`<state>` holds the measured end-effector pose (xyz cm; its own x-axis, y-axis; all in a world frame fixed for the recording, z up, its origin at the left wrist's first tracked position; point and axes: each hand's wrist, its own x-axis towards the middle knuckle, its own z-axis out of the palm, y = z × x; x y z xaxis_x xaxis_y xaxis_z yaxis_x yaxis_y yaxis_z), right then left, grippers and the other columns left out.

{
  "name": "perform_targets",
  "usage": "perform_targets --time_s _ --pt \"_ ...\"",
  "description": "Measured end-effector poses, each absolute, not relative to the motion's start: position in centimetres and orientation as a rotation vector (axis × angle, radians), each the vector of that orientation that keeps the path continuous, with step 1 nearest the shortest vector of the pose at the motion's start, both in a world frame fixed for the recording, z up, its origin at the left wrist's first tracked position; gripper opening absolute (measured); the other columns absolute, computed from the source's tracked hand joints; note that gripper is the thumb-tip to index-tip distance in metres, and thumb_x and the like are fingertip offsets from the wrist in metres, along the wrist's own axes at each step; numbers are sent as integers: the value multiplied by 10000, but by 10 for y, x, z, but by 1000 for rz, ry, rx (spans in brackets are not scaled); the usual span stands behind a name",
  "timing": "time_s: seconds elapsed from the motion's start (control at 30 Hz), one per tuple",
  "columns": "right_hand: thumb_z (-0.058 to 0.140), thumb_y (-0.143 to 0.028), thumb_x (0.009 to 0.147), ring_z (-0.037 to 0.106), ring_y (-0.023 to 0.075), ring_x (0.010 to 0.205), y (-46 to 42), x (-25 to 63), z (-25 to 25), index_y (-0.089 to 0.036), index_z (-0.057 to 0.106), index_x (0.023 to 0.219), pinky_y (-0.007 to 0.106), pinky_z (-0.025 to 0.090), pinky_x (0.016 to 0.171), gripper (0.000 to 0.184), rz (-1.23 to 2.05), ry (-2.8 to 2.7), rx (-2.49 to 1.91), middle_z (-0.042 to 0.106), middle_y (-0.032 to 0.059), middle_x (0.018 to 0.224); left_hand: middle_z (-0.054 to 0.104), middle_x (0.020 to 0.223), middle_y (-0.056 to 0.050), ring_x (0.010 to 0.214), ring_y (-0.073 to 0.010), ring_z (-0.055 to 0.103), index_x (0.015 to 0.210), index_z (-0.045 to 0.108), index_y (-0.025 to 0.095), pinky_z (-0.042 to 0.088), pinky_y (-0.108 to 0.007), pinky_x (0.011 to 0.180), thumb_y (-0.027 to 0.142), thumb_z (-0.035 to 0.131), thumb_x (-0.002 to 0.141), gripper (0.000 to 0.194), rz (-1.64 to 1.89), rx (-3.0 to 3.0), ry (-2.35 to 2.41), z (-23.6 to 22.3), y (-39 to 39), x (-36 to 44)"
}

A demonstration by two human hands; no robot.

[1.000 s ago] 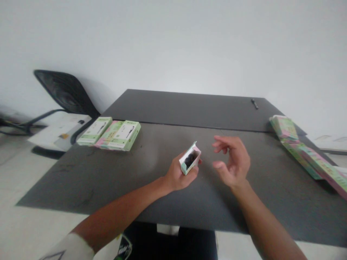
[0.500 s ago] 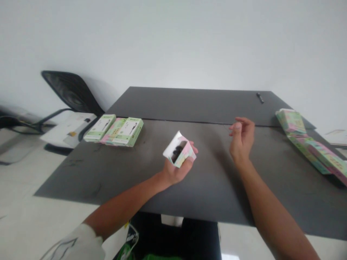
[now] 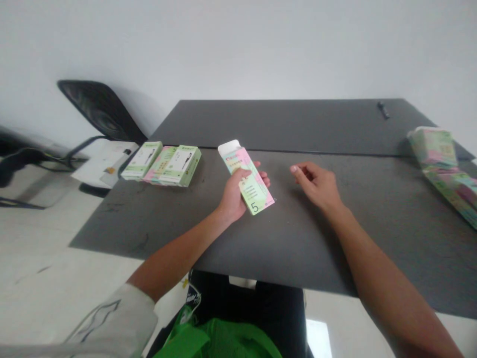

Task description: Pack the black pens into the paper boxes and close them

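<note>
My left hand (image 3: 236, 191) is closed around a slim green-and-pink carton (image 3: 253, 184), its thumb across the printed front and its fingers round the far side. The carton tilts, with a white flap (image 3: 228, 147) standing out at its upper end and a large "5" at the lower end. Whatever lies inside is hidden from this angle. To the right of the carton, apart from it, my right hand (image 3: 316, 184) hovers over the table. Its fingers curl in towards the thumb, and nothing shows in them.
On the left of the dark table (image 3: 290, 248) lie several similar cartons (image 3: 179, 166). More cartons (image 3: 437, 149) are at the right, partly stacked. A small black object (image 3: 383, 110) lies near the back right. A black chair (image 3: 102, 112) with white items on its seat stands left.
The left hand has turned the carton from showing its open end to showing its printed front. My right hand has moved lower and inward, its thumb now pointing left. The view has shifted.
</note>
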<state>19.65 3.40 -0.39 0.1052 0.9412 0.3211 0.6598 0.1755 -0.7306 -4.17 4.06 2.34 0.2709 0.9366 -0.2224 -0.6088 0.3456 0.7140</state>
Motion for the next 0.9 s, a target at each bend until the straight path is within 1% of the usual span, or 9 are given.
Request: perform_targets --time_s 0.07,0.13,0.2,0.33,0.5,0.6,0.73,0.8,0.9 --pt "543 -774 986 527 129 568 34 197 -4 -199 792 968 296 385 592 627 450 -1695 -1579 681 10 677 800 895 -78 842 -223 764 1201 713 119 602 -427 966 317 744 737 505 1090 547 666 25 42 -43" --pt "510 -780 996 502 127 550 35 200 -5 -197 777 870 300 357 576 653 438 -1727 -1615 644 4 633 809 902 -85 843 -220 765 1245 717 116 602 -417 961 312 749 744 540 1064 534 644 26 44 -45" --pt "509 -784 991 502 128 547 39 207 -9 -199 759 814 302 350 577 661 410 -1736 -1657 614 -2 606 812 900 -89 840 -219 764 1297 711 112 605 -411 955 310 748 750 582 1048 522 634 27 46 -46" --pt "547 -773 976 564 143 582 48 227 -22 -211 781 850 299 372 602 622 369 -1710 -1744 650 -1 633 816 891 -98 833 -225 769 1355 692 102 615 -392 907 327 762 756 643 1014 539 619 25 48 -49" --pt "547 -732 991 621 177 611 60 254 -41 -219 806 874 307 390 623 586 291 -1640 -1827 716 23 667 824 901 -107 810 -225 778 1338 710 104 620 -377 857 345 793 762 630 939 604 597 19 47 -50" --pt "514 -700 1012 654 215 681 67 267 -49 -201 816 950 327 427 669 586 142 -1534 -1874 773 74 776 826 904 -108 808 -231 785 1321 725 109 624 -379 845 361 810 761 620 887 618 606 14 44 -48" --pt "436 -603 1062 667 243 834 84 285 -51 -169 783 1115 370 487 821 558 -115 -1442 -1884 789 140 974 822 883 -106 789 -236 782 1299 733 103 626 -381 823 355 816 773 590 843 609 641 9 40 -45" --pt "458 -549 1062 666 254 924 95 297 -50 -173 761 1173 384 486 900 496 -230 -1438 -1898 774 148 1043 821 883 -108 794 -240 784 1294 736 104 627 -384 832 358 821 786 574 820 598 657 6 38 -44" --pt "525 -491 1040 648 298 1127 117 321 -49 -189 726 1267 414 454 978 428 -378 -1416 -1962 745 165 1218 813 865 -107 766 -246 778 1289 740 116 623 -385 801 385 830 802 563 799 582 671 -1 37 -43"
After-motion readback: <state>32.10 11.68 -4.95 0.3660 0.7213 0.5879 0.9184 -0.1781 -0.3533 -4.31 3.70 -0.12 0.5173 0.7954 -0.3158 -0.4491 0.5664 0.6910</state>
